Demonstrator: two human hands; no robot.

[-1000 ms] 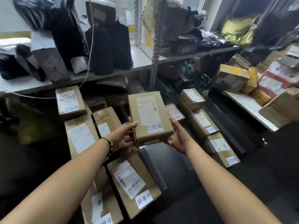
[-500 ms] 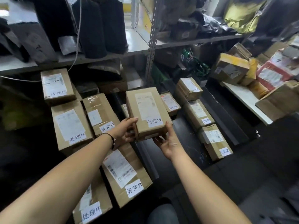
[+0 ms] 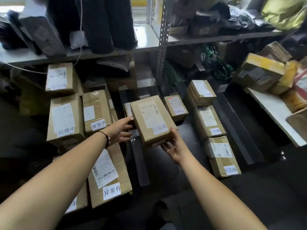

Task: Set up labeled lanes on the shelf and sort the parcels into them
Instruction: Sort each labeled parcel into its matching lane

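Parcel (image 3: 152, 120): brown box w/ a white tag that reads 已完成. It is over the middle lane of the low shelf (image 3: 163, 166), tipped, near end up. Can't tell if the far end touches the shelf.
R hand (image 3: 176, 146): holds the near end of the parcel. Thumb is on the right edge, fingers are spread apart under the bottom.
L hand (image 3: 118, 130): fingers straight and a bit apart. Pointer tip touches the parcel's left side; it holds nothing.
Wrist band (image 3: 106, 136): thin and dark, on the L wrist.
Small box (image 3: 127, 108): peeks out behind the parcel's left corner, mostly hidden.
处理中 box (image 3: 176, 106): just behind the parcel, to the right.
Right lane: 3 boxes in a row, far (image 3: 201, 92), mid (image 3: 210, 121), near (image 3: 222, 156). Mid and near tags read 已完成; far tag is too blurry.
Left side: 异常件 box (image 3: 96, 110) beside a big 处理中 box (image 3: 65, 120). Flat 异常件 box (image 3: 109, 175) lies under the L arm.
Black strips: one (image 3: 139, 160) just left of the parcel, one (image 3: 235, 128) right of the right lane.
Top shelf: tall black bags (image 3: 108, 22) standing up.
Post (image 3: 162, 39): gray metal w/ holes.
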